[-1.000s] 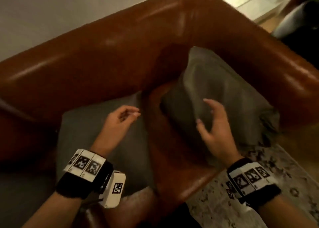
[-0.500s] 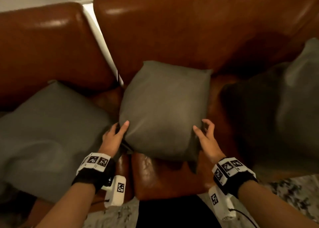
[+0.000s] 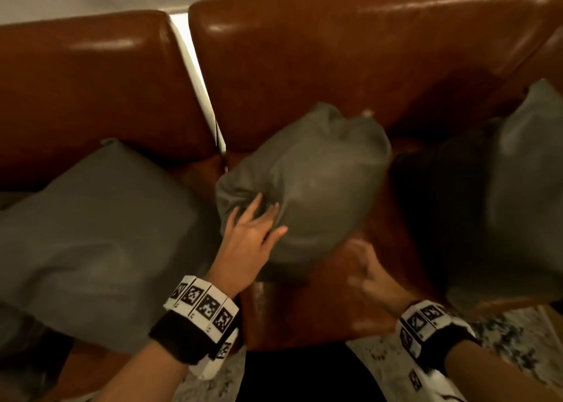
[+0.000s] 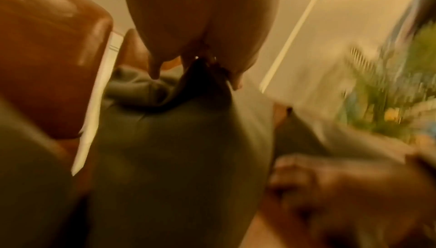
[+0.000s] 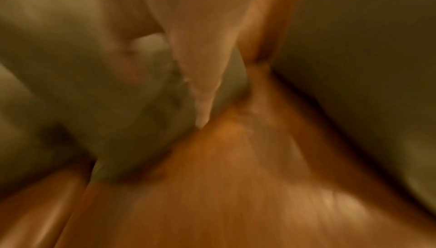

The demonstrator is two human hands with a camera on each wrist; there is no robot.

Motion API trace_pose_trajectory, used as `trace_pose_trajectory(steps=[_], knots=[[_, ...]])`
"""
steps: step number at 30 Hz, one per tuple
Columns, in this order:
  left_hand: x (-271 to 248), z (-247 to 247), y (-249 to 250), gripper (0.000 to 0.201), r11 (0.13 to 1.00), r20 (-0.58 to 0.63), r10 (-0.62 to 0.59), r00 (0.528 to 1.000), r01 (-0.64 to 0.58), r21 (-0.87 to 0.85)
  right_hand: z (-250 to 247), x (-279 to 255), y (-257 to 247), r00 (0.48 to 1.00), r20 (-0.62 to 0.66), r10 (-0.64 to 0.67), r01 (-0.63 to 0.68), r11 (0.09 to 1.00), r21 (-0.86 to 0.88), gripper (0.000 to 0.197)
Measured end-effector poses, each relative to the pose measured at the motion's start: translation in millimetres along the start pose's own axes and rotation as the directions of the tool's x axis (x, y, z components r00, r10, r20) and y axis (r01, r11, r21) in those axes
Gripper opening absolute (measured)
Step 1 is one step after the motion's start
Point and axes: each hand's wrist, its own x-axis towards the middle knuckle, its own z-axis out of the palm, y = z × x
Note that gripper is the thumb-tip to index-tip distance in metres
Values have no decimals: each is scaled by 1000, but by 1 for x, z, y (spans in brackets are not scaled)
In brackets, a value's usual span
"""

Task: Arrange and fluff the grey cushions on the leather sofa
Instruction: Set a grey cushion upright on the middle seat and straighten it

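Black wristbands (image 3: 179, 337) under checkered marker blocks (image 3: 203, 304)

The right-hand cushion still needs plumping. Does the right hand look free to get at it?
Probably yes. The right hand, blurred, seems to hold nothing, and only bare sofa seat lies between it and the right cushion. The left hand presses the middle cushion.

Bare seat leather (image 3: 304, 310) lies open in front of the middle grey cushion (image 3: 316, 182), toward the sofa's front edge. The left grey cushion (image 3: 100, 237) crowds one flank, the right grey cushion (image 3: 515, 194) the other; a narrow strip of seat separates each. The sofa backrest (image 3: 350, 63) closes off the rear
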Motion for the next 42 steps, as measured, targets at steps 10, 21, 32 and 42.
trace_pose_trajectory(steps=[10,21,32,42], knots=[[-27,11,-8,75,728,-143,-528,837,359,-584,-68,70,-199,860,-475,-185,219,976,15,52],[-6,24,2,119,191,64,-719,692,286,-939,-73,79,-177,908,-403,119,-30,975,220,71],[105,-18,-6,107,117,118,-742,660,300,-947,-82,89,-188,914,-407,15,91,966,241,58],[127,-41,10,62,225,0,-593,805,166,-960,-77,96,-187,824,-564,-47,265,913,311,55]])
